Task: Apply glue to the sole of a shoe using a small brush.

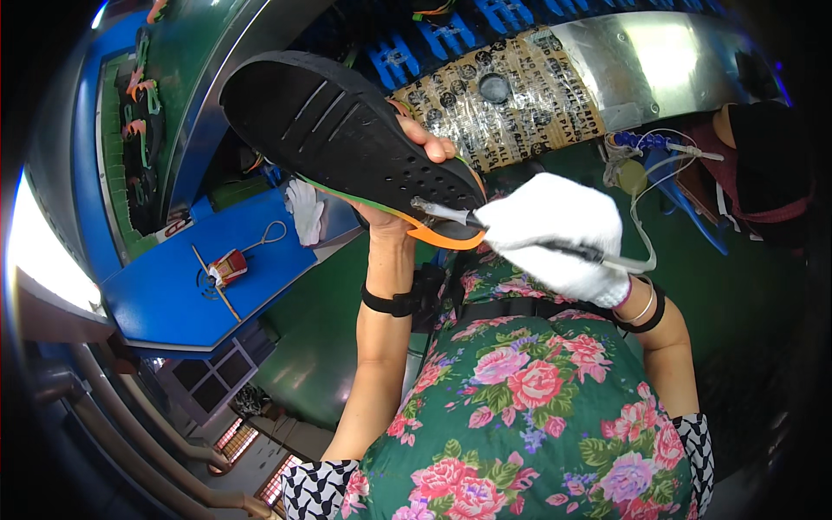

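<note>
While the left hand, half curled, holds the sole, the right hand clasps a brush at the sole's right end

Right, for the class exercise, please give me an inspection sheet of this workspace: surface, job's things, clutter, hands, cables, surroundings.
Surface: blue tabletop at left; taped cardboard at top.
Job's things: black sole with orange edging, held up; slim tool at its perforated end, contact unclear.
Clutter: spare white glove and small red object on the tabletop.
Hands: left hand bare, gripping the sole; right hand white-gloved, holding the tool.
Cables: pale tube beside the right hand; blue coiled line at right.
Surroundings: green floor.
</note>
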`<state>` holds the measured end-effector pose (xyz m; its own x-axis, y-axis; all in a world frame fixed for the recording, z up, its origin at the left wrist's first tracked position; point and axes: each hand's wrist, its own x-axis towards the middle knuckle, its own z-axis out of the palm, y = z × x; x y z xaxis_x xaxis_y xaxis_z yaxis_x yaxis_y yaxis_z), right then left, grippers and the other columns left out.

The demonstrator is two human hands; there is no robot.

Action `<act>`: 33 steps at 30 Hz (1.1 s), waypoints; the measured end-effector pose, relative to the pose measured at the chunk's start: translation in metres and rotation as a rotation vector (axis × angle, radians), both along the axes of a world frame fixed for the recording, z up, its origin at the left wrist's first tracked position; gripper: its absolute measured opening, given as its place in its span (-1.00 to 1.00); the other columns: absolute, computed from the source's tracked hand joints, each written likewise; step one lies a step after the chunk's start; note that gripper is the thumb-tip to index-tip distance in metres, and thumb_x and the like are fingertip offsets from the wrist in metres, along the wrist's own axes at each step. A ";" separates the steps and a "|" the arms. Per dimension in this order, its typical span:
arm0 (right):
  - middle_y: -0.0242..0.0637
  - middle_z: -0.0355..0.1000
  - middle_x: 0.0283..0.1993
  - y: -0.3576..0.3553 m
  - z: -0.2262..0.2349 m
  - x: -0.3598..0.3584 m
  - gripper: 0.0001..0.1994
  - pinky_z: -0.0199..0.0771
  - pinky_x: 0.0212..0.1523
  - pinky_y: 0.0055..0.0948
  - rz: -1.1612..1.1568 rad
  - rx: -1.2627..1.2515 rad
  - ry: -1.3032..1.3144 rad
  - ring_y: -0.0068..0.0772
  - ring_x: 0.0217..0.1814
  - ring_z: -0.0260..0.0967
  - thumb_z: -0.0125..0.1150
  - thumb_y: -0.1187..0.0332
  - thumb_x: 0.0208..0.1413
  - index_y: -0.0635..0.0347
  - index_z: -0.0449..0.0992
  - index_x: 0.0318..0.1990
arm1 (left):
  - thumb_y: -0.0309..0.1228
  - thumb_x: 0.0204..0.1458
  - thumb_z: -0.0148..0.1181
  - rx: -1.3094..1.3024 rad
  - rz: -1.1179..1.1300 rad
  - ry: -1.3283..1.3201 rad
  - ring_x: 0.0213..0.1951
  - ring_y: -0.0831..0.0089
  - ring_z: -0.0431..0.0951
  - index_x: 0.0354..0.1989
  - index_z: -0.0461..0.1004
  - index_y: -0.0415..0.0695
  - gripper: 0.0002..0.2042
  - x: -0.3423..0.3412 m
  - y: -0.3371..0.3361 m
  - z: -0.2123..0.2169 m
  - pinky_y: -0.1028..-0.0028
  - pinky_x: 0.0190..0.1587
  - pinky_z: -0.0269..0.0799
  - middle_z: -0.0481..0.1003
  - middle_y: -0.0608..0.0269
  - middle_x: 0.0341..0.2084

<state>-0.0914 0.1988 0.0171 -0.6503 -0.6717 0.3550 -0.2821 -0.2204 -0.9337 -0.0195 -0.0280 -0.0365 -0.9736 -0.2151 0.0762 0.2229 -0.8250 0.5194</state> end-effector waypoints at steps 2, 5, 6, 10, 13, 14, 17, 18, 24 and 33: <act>-0.24 0.66 -0.19 0.001 -0.002 0.003 -0.76 0.61 -0.20 -0.36 0.028 -0.023 0.106 -0.25 -0.21 0.62 0.46 0.54 -0.11 0.15 0.72 -0.22 | 0.16 0.06 0.32 -0.012 0.005 0.014 -0.06 0.08 0.56 0.01 0.40 -0.35 -0.29 -0.001 0.000 0.002 0.17 0.18 0.47 0.53 -0.02 -0.23; -0.23 0.66 -0.18 0.001 -0.003 0.004 -0.75 0.61 -0.20 -0.35 0.063 -0.031 0.098 -0.24 -0.21 0.61 0.46 0.54 -0.12 0.15 0.72 -0.21 | 0.16 0.04 0.35 -0.029 0.011 0.031 -0.05 0.10 0.57 0.01 0.40 -0.35 -0.27 -0.003 0.000 0.002 0.18 0.19 0.46 0.53 -0.01 -0.23; -0.23 0.66 -0.18 0.001 -0.004 0.003 -0.76 0.61 -0.20 -0.35 0.076 -0.032 0.039 -0.24 -0.21 0.61 0.46 0.53 -0.11 0.14 0.72 -0.21 | 0.16 0.03 0.36 -0.033 0.013 0.034 -0.05 0.12 0.57 0.02 0.40 -0.36 -0.27 -0.003 0.000 0.002 0.19 0.20 0.46 0.53 -0.01 -0.22; -0.20 0.67 -0.21 0.004 -0.005 0.000 -0.77 0.61 -0.18 -0.33 -0.005 0.023 0.009 -0.22 -0.20 0.63 0.49 0.58 -0.15 0.18 0.72 -0.27 | 0.15 0.01 0.38 -0.027 -0.009 0.038 -0.05 0.15 0.57 0.02 0.40 -0.36 -0.27 -0.007 -0.003 0.001 0.19 0.21 0.45 0.52 0.01 -0.23; -0.20 0.67 -0.20 0.002 0.000 0.002 -0.78 0.61 -0.17 -0.34 0.031 -0.006 0.075 -0.23 -0.20 0.64 0.50 0.58 -0.15 0.18 0.71 -0.28 | 0.13 0.01 0.38 -0.061 -0.011 0.046 -0.06 0.17 0.57 0.03 0.40 -0.37 -0.27 -0.010 -0.004 0.005 0.18 0.21 0.45 0.51 0.03 -0.23; -0.20 0.67 -0.20 0.001 -0.001 0.002 -0.79 0.61 -0.17 -0.34 0.040 -0.014 0.093 -0.23 -0.20 0.64 0.49 0.58 -0.15 0.18 0.71 -0.28 | 0.12 0.02 0.38 -0.072 -0.001 0.060 -0.07 0.18 0.57 0.03 0.41 -0.38 -0.27 -0.011 -0.001 0.009 0.17 0.20 0.45 0.51 0.04 -0.22; -0.25 0.66 -0.20 0.004 -0.003 -0.002 -0.80 0.61 -0.20 -0.35 0.092 0.011 -0.037 -0.27 -0.21 0.61 0.46 0.54 -0.08 0.14 0.72 -0.24 | 0.10 0.03 0.39 -0.104 0.001 0.079 -0.08 0.19 0.58 0.03 0.42 -0.39 -0.28 -0.013 -0.001 0.013 0.14 0.16 0.47 0.51 0.05 -0.20; -0.25 0.66 -0.21 0.003 -0.007 -0.001 -0.80 0.60 -0.21 -0.35 0.069 -0.016 -0.036 -0.26 -0.22 0.61 0.47 0.55 -0.10 0.15 0.72 -0.25 | 0.08 0.03 0.40 -0.122 -0.005 0.085 -0.09 0.19 0.59 0.02 0.42 -0.40 -0.29 -0.013 -0.001 0.014 0.13 0.13 0.48 0.51 0.06 -0.19; -0.26 0.66 -0.18 0.006 -0.005 0.001 -0.78 0.60 -0.21 -0.32 0.093 -0.016 0.100 -0.22 -0.20 0.59 0.45 0.52 -0.07 0.12 0.72 -0.21 | 0.09 0.08 0.33 -0.165 -0.046 0.014 -0.16 0.15 0.62 -0.03 0.45 -0.44 -0.31 -0.013 0.001 0.019 0.16 0.06 0.47 0.52 0.02 -0.22; -0.28 0.66 -0.19 0.006 -0.003 -0.002 -0.77 0.60 -0.21 -0.33 0.100 -0.037 0.177 -0.22 -0.19 0.60 0.45 0.52 -0.10 0.11 0.72 -0.22 | 0.14 0.15 0.18 -0.240 -0.049 -0.017 -0.22 0.13 0.61 -0.12 0.46 -0.42 -0.34 -0.017 0.003 0.026 0.14 0.01 0.45 0.53 0.00 -0.29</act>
<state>-0.0932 0.2047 0.0136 -0.5065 -0.7140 0.4834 -0.4162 -0.2886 -0.8623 -0.0364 -0.0248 -0.0109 -0.9840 -0.1452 0.1032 0.1753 -0.6872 0.7050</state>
